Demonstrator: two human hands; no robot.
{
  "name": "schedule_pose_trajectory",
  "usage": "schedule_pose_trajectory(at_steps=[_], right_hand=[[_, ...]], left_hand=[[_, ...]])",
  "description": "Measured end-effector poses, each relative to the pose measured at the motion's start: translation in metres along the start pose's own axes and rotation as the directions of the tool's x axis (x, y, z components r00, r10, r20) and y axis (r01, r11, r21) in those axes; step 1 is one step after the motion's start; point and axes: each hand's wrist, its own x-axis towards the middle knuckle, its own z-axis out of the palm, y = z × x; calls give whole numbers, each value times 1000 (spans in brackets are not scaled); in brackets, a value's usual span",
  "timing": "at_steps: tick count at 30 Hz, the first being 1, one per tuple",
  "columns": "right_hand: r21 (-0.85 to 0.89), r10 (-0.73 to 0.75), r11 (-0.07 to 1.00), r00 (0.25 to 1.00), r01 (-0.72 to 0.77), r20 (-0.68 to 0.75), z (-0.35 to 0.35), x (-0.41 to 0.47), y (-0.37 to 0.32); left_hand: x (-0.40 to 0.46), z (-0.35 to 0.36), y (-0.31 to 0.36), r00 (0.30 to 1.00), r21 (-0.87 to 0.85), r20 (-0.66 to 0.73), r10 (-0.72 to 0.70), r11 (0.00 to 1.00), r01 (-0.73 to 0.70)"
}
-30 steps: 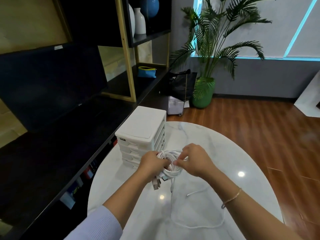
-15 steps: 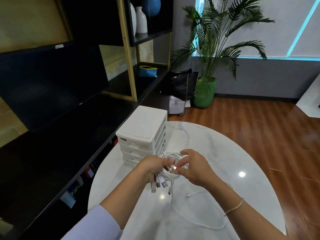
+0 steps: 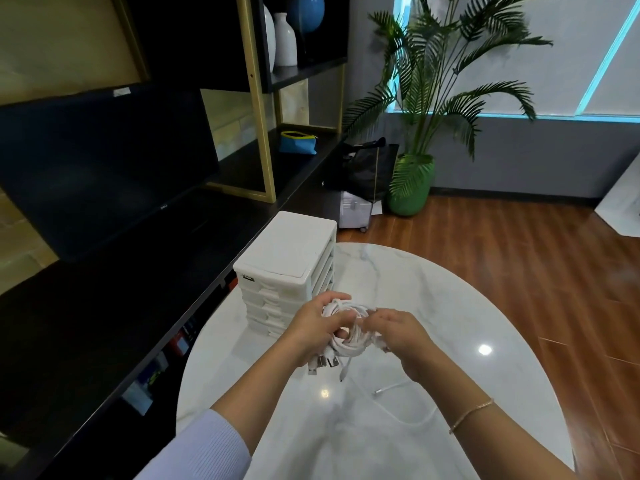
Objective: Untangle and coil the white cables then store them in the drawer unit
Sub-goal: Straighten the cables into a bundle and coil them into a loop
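Mid-frame, just below centre, two bare hands hold a bundle of white cables (image 3: 349, 332) above a round marble table (image 3: 485, 306). The left hand (image 3: 311, 327) grips the coil from the left side of the frame, fingers curled over its upper rim; the right hand (image 3: 401, 337) pinches the coil's right edge, fingertips bent in on the strands. Several plug ends (image 3: 322, 363) dangle from the bottom of the bundle, and one loose tail (image 3: 408, 407) runs down onto the marble in a wide loop toward the lower centre — not yet wound in.

The relation that matters: the white drawer unit (image 3: 287, 258) stands just beyond and to the upper left of the hands, near the table's left edge, its stacked drawer fronts turned toward the lower left of the frame. All drawers look closed. The left hand is the nearer of the two, close by the lower drawers. The coil lies roughly flat, and its loose tail trails away from the unit — so the winding probably wants finishing before any drawer is opened.

Beyond the table, a dark monitor (image 3: 104, 161) fills the upper left, shelving with vases (image 3: 284, 39) rises at top centre, a potted palm (image 3: 412, 181) stands on the wooden floor (image 3: 519, 254) at upper right.
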Motion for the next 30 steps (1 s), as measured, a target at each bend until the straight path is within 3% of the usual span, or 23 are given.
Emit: schedule_pose_trajectory(at_steps=[3, 6, 11, 15, 20, 22, 25, 28, 30], right_hand=[[-68, 7, 998, 999, -11, -47, -8, 0, -7], [-162, 2, 987, 993, -21, -116, -18, 4, -20], [-41, 128, 991, 992, -127, 20, -33, 7, -35], [-109, 108, 989, 992, -101, 65, -36, 7, -39], [-239, 162, 967, 939, -89, 304, -52, 3, -44], [-250, 115, 968, 929, -25, 352, -64, 5, -43], [-203, -8, 976, 946, 77, 324, -77, 11, -39], [-36, 25, 999, 973, -18, 232, -90, 18, -30], [-246, 59, 969, 989, -25, 134, -100, 22, -25]], left_hand=[[-1, -2, -6, 999, 176, 6, 34, 984, -34], [-2, 0, -7, 997, 421, 63, 35, 905, -59], [1, 3, 2, 988, 577, 112, 105, 802, -151], [9, -6, 12, 991, 592, 94, 95, 795, -132], [19, -25, 5, 989, 601, -36, 143, 794, -93], [20, -34, -1, 985, 603, -84, 153, 794, -72], [20, -43, -11, 980, 639, -134, 144, 769, -26], [21, -46, -17, 981, 676, -162, 106, 736, 33], [20, -47, -19, 981, 689, -178, 79, 721, 67]])
